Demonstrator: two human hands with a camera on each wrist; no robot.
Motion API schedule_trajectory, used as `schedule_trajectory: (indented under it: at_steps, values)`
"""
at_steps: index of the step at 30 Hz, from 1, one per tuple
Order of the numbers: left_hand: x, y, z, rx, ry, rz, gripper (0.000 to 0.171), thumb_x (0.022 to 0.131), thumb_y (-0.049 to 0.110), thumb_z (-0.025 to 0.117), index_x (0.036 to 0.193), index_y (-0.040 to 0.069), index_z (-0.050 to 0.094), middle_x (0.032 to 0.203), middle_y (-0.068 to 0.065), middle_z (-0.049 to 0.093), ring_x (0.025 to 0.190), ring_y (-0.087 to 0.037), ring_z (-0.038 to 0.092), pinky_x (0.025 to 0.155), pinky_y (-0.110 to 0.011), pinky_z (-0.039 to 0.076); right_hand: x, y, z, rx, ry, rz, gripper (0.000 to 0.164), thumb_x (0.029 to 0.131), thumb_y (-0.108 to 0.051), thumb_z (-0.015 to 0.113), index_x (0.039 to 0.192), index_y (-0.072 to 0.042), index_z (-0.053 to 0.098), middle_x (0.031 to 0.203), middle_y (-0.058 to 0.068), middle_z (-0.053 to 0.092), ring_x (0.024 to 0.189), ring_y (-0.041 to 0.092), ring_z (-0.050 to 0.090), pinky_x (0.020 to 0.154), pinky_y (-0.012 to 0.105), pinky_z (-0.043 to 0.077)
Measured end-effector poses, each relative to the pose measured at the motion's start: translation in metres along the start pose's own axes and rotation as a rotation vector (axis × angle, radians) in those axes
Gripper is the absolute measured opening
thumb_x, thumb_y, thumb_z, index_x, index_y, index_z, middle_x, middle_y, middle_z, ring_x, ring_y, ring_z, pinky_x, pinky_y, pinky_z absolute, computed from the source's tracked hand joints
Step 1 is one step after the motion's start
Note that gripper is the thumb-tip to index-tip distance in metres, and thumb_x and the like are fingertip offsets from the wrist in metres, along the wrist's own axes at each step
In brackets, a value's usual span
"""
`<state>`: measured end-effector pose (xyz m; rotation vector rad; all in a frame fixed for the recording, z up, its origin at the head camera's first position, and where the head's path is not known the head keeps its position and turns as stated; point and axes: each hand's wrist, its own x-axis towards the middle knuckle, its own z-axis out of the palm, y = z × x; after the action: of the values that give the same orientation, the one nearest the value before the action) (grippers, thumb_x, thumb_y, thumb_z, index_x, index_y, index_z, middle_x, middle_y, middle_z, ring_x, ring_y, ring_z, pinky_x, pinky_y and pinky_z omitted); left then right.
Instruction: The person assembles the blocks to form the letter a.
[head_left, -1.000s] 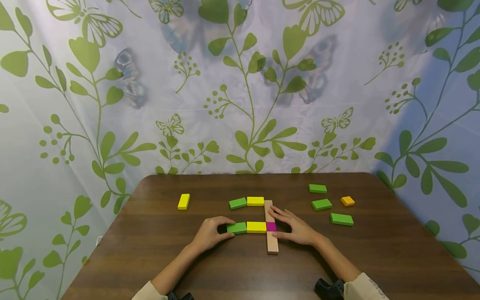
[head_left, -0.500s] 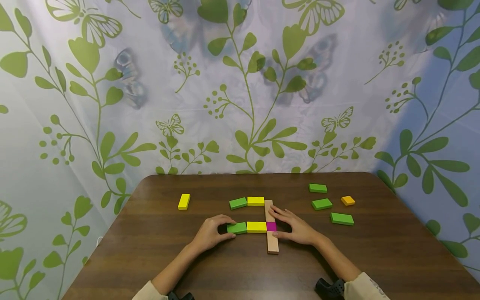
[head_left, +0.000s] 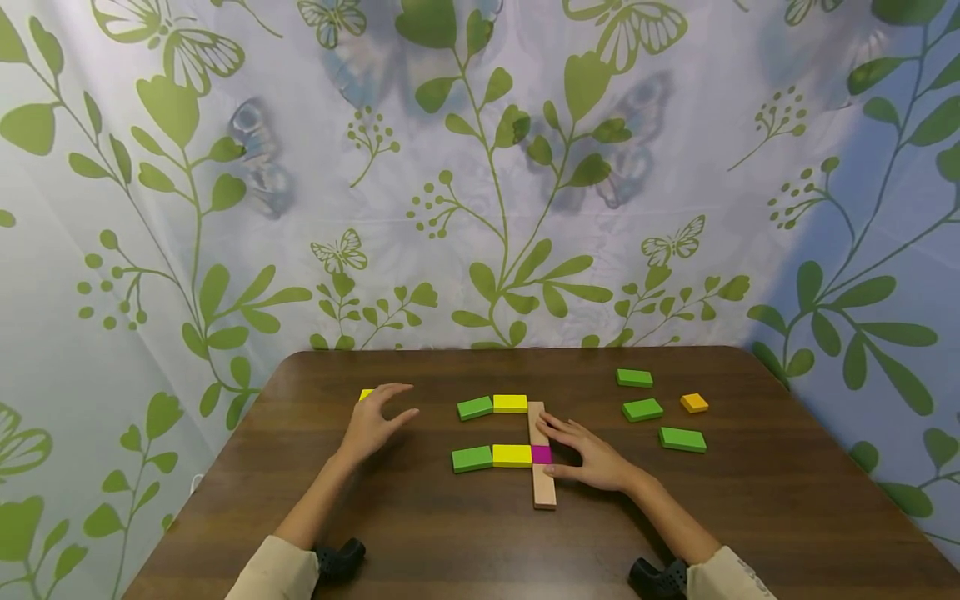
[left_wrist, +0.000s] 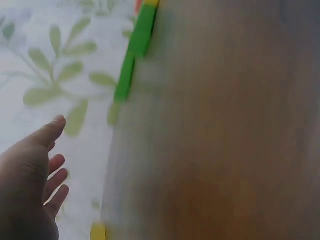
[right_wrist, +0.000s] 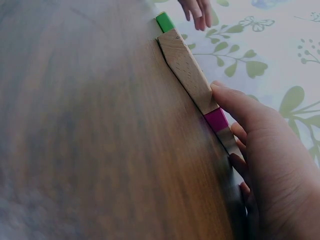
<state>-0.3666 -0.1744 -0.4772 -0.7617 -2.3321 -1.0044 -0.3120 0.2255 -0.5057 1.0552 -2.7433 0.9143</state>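
My right hand (head_left: 588, 454) rests at a line of blocks, fingertips on the far plain wooden block (head_left: 536, 414) and thumb at the near wooden block (head_left: 544, 492). Between those two lies a magenta block (head_left: 541, 454). Leftward from it run a yellow block (head_left: 512, 455) and a green block (head_left: 472, 458). Farther back, a second yellow block (head_left: 510, 403) and green block (head_left: 475, 407) form a parallel row. My left hand (head_left: 372, 423), fingers spread and holding nothing, hovers beside a lone yellow block (head_left: 365, 393), covering most of it in the head view.
Several loose blocks lie at the right: green blocks, one of them (head_left: 683, 439) nearest, and a small orange block (head_left: 694, 403). A patterned curtain (head_left: 480, 208) hangs behind the far edge of the brown table (head_left: 450, 542).
My left hand has let go of the near green block and moved left and back toward the lone yellow block. My right hand has stayed at the wooden blocks.
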Motion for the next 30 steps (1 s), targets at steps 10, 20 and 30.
schedule_trajectory:
  at_steps: [10, 20, 30]
  values:
    - [-0.005, -0.058, -0.044, 0.066, -0.222, -0.268, 0.067, 0.082, 0.036, 0.07, 0.133, -0.001, 0.046, 0.132, -0.023, 0.046, 0.121, -0.042, 0.04, 0.095, -0.058, 0.033, 0.0, 0.001, 0.0, 0.008, -0.003, -0.004, 0.076, 0.084, -0.05, 0.06, 0.145, -0.014, 0.033, 0.151, 0.006, 0.021, 0.135, 0.032, 0.024, 0.106, 0.057, 0.012]
    - [-0.01, -0.072, -0.052, 0.073, -0.371, -0.362, 0.071, 0.08, 0.036, 0.071, 0.137, 0.004, 0.043, 0.136, -0.024, 0.041, 0.123, -0.045, 0.036, 0.097, -0.06, 0.03, 0.0, 0.002, 0.002, 0.014, -0.006, 0.019, 0.076, 0.084, -0.052, 0.06, 0.145, -0.016, 0.032, 0.152, 0.003, 0.019, 0.135, 0.033, 0.021, 0.106, 0.057, 0.012]
    - [-0.02, -0.045, -0.049, 0.035, -0.306, -0.331, 0.072, 0.072, 0.044, 0.075, 0.131, 0.009, 0.052, 0.13, -0.017, 0.051, 0.119, -0.038, 0.045, 0.093, -0.054, 0.038, -0.001, 0.002, 0.001, 0.01, 0.001, 0.009, 0.075, 0.084, -0.051, 0.06, 0.145, -0.016, 0.033, 0.152, 0.004, 0.02, 0.135, 0.034, 0.021, 0.106, 0.057, 0.012]
